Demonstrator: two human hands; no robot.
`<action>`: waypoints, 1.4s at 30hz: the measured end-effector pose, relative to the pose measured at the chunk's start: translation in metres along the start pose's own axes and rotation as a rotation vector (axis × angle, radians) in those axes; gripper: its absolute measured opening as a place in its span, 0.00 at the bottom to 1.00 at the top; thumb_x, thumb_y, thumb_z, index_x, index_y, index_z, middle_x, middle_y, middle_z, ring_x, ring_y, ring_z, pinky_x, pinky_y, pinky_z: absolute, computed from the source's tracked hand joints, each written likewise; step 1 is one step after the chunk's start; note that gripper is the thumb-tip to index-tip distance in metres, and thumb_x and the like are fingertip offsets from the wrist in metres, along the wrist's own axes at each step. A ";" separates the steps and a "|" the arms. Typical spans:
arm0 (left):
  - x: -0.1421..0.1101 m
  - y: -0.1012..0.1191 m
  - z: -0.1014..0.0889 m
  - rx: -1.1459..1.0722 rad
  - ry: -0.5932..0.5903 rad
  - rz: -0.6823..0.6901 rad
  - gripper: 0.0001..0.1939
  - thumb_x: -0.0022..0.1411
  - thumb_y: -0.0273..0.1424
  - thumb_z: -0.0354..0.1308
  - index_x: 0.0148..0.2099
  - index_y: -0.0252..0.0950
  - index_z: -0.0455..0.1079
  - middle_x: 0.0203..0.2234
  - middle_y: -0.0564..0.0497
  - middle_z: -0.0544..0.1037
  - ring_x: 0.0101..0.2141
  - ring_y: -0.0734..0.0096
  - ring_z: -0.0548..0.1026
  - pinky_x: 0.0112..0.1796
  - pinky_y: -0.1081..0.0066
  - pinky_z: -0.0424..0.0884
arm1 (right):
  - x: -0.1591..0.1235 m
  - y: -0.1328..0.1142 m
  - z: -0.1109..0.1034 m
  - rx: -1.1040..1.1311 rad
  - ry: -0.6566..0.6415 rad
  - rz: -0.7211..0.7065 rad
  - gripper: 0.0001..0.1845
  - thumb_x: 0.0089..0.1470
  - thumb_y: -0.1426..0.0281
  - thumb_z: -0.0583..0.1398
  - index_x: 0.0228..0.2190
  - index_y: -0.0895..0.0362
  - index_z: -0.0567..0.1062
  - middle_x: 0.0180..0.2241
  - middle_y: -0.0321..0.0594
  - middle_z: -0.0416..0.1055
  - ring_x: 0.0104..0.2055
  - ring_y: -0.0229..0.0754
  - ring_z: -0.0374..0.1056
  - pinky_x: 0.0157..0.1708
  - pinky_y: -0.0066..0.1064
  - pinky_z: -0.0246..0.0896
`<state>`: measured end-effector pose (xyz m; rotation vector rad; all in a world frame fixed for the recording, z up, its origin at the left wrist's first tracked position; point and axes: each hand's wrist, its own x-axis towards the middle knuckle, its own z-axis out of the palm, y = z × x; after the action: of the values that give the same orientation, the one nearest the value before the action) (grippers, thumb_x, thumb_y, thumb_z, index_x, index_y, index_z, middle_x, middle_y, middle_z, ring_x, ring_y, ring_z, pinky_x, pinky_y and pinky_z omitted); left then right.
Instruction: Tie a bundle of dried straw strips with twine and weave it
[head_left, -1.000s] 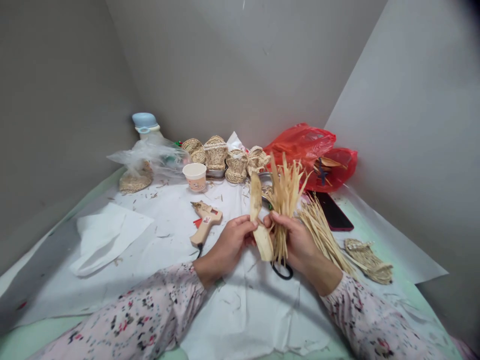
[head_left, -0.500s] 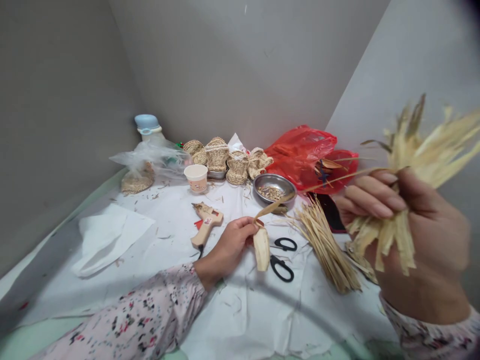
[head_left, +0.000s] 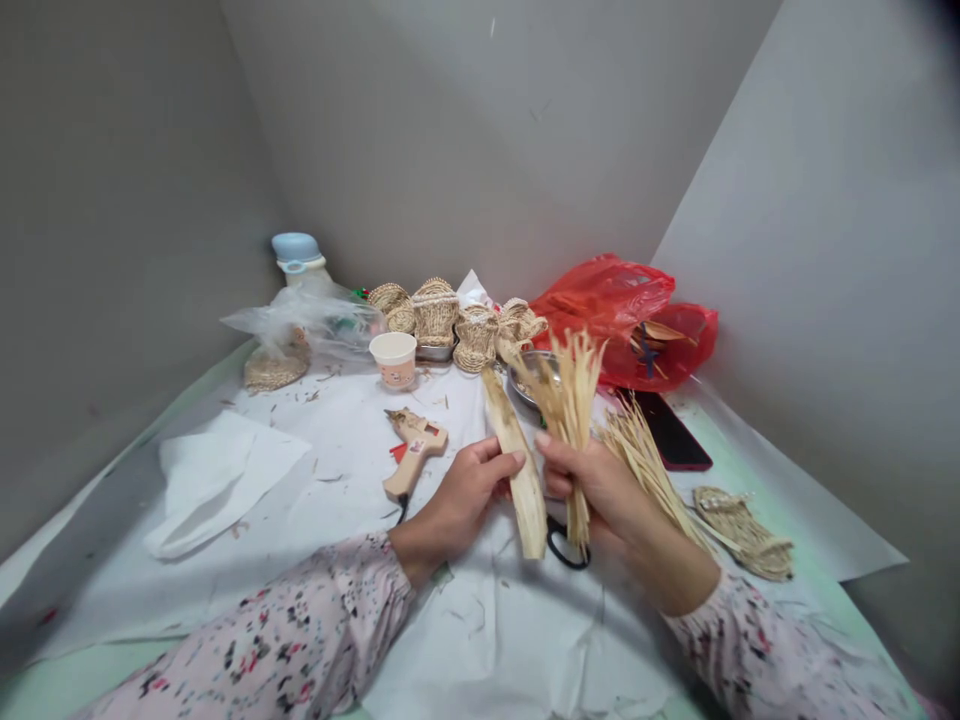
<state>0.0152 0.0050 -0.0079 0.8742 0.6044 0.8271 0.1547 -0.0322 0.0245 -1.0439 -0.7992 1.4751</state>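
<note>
My left hand (head_left: 463,493) pinches a wide, pale dried leaf strip (head_left: 516,462) that stands tilted above the white paper. Right beside it, my right hand (head_left: 598,486) is closed round a bundle of thin straw strips (head_left: 571,410), their tips fanning upward. The two hands nearly touch. Black scissors (head_left: 564,545) lie on the paper just under them, partly hidden. A loose pile of straw (head_left: 646,468) lies to the right of my right hand.
A glue gun (head_left: 411,448) lies left of my hands, with a paper cup (head_left: 394,358) and several small woven baskets (head_left: 435,312) behind. A metal bowl (head_left: 525,376), a red plastic bag (head_left: 628,318), a dark phone (head_left: 670,430) and a woven piece (head_left: 742,532) sit to the right. Folded white paper (head_left: 217,478) lies at left.
My right hand, which had swung up and right with the straw bundle, has come back down beside my left hand. The leaf strip in my left hand now stands longer and straighter.
</note>
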 end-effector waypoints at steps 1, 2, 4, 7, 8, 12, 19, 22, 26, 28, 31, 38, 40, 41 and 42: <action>0.000 0.000 0.000 -0.002 -0.030 0.001 0.13 0.53 0.33 0.63 0.40 0.31 0.74 0.26 0.48 0.78 0.25 0.69 0.74 0.34 0.68 0.69 | 0.002 0.009 0.001 -0.040 -0.014 0.028 0.17 0.48 0.61 0.66 0.22 0.57 0.65 0.14 0.26 0.53 0.16 0.29 0.45 0.15 0.22 0.41; 0.000 -0.001 0.000 -0.001 -0.059 -0.001 0.13 0.54 0.33 0.62 0.41 0.31 0.74 0.25 0.47 0.78 0.25 0.68 0.74 0.34 0.67 0.69 | 0.003 0.015 0.001 -0.067 -0.024 0.043 0.19 0.47 0.59 0.65 0.21 0.57 0.64 0.14 0.26 0.52 0.16 0.29 0.45 0.15 0.23 0.42; 0.000 -0.001 -0.001 0.005 -0.088 -0.013 0.14 0.54 0.33 0.62 0.43 0.32 0.74 0.24 0.47 0.78 0.25 0.66 0.75 0.34 0.66 0.70 | 0.003 0.022 0.001 -0.094 -0.033 0.040 0.19 0.46 0.58 0.66 0.21 0.57 0.64 0.13 0.26 0.52 0.16 0.29 0.45 0.16 0.24 0.42; 0.002 -0.001 -0.002 0.003 -0.059 -0.026 0.15 0.52 0.32 0.63 0.43 0.32 0.74 0.26 0.47 0.79 0.24 0.66 0.76 0.34 0.66 0.70 | 0.003 0.022 -0.001 -0.109 -0.053 0.038 0.19 0.44 0.58 0.67 0.22 0.57 0.66 0.14 0.26 0.52 0.16 0.29 0.44 0.15 0.24 0.39; 0.002 -0.001 -0.001 -0.001 -0.045 -0.023 0.15 0.52 0.32 0.63 0.43 0.32 0.74 0.27 0.47 0.79 0.24 0.66 0.76 0.33 0.67 0.70 | 0.003 0.022 -0.001 -0.111 -0.058 0.045 0.18 0.45 0.58 0.66 0.23 0.58 0.67 0.14 0.26 0.52 0.16 0.29 0.44 0.15 0.24 0.39; 0.001 0.000 0.001 -0.010 -0.045 -0.029 0.14 0.52 0.32 0.62 0.41 0.32 0.74 0.25 0.47 0.79 0.23 0.66 0.76 0.31 0.68 0.69 | 0.006 0.024 -0.003 -0.079 -0.072 0.064 0.18 0.45 0.59 0.66 0.22 0.58 0.68 0.15 0.27 0.54 0.15 0.28 0.43 0.15 0.23 0.40; -0.002 0.005 0.003 -0.019 -0.092 -0.074 0.13 0.53 0.33 0.62 0.40 0.30 0.75 0.23 0.46 0.79 0.23 0.65 0.76 0.31 0.67 0.69 | 0.008 0.025 -0.004 0.075 -0.109 0.166 0.19 0.45 0.61 0.67 0.18 0.59 0.66 0.10 0.26 0.53 0.13 0.28 0.46 0.13 0.21 0.44; -0.002 0.005 0.003 -0.027 -0.075 -0.059 0.13 0.54 0.32 0.62 0.41 0.30 0.74 0.25 0.46 0.79 0.24 0.68 0.75 0.33 0.67 0.69 | 0.007 0.024 -0.002 0.095 -0.056 0.124 0.14 0.44 0.63 0.68 0.22 0.60 0.71 0.13 0.29 0.60 0.14 0.29 0.51 0.15 0.21 0.49; 0.000 0.003 0.002 -0.017 -0.022 -0.018 0.13 0.53 0.32 0.64 0.41 0.32 0.73 0.28 0.49 0.77 0.27 0.72 0.73 0.33 0.71 0.67 | 0.007 0.021 -0.001 0.132 0.026 0.080 0.13 0.42 0.65 0.69 0.28 0.60 0.75 0.20 0.35 0.69 0.19 0.34 0.62 0.19 0.24 0.59; 0.000 0.003 0.001 0.004 0.007 -0.005 0.12 0.52 0.33 0.65 0.38 0.32 0.72 0.25 0.51 0.75 0.24 0.76 0.70 0.30 0.74 0.64 | 0.008 0.016 -0.003 0.169 0.048 0.087 0.12 0.43 0.64 0.68 0.26 0.60 0.75 0.18 0.34 0.67 0.17 0.32 0.60 0.15 0.23 0.56; 0.001 0.002 0.000 0.061 0.050 0.018 0.10 0.50 0.32 0.66 0.33 0.32 0.71 0.21 0.55 0.70 0.21 0.80 0.64 0.24 0.76 0.57 | 0.007 0.001 -0.007 0.205 0.090 0.024 0.12 0.46 0.64 0.67 0.24 0.60 0.74 0.20 0.33 0.66 0.16 0.30 0.57 0.12 0.20 0.51; 0.003 0.000 -0.003 0.121 0.091 -0.007 0.09 0.51 0.32 0.64 0.33 0.33 0.69 0.23 0.56 0.68 0.22 0.80 0.63 0.25 0.75 0.55 | -0.015 -0.058 -0.013 0.305 0.079 -0.248 0.06 0.52 0.69 0.60 0.26 0.59 0.72 0.25 0.36 0.67 0.25 0.33 0.63 0.21 0.20 0.63; 0.003 -0.001 -0.004 0.122 0.095 -0.017 0.08 0.52 0.31 0.63 0.33 0.33 0.68 0.22 0.56 0.67 0.23 0.80 0.63 0.26 0.75 0.56 | -0.026 -0.074 -0.015 0.388 0.052 -0.322 0.07 0.55 0.70 0.57 0.26 0.58 0.70 0.24 0.34 0.63 0.24 0.32 0.62 0.21 0.21 0.63; 0.003 -0.001 -0.005 0.121 0.094 -0.021 0.08 0.53 0.31 0.63 0.33 0.33 0.68 0.22 0.56 0.67 0.23 0.80 0.63 0.26 0.75 0.56 | -0.031 -0.081 -0.016 0.429 0.032 -0.375 0.07 0.56 0.71 0.56 0.27 0.58 0.69 0.23 0.33 0.61 0.24 0.31 0.61 0.21 0.21 0.63; 0.004 -0.002 -0.005 0.123 0.094 -0.023 0.08 0.53 0.31 0.63 0.33 0.33 0.68 0.22 0.56 0.66 0.23 0.80 0.63 0.26 0.75 0.56 | -0.036 -0.087 -0.017 0.462 0.012 -0.427 0.07 0.57 0.71 0.55 0.27 0.58 0.68 0.23 0.33 0.60 0.23 0.31 0.61 0.21 0.21 0.63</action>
<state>0.0139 0.0094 -0.0126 0.9417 0.7523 0.8198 0.2044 -0.0539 0.1031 -0.4950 -0.5863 1.2012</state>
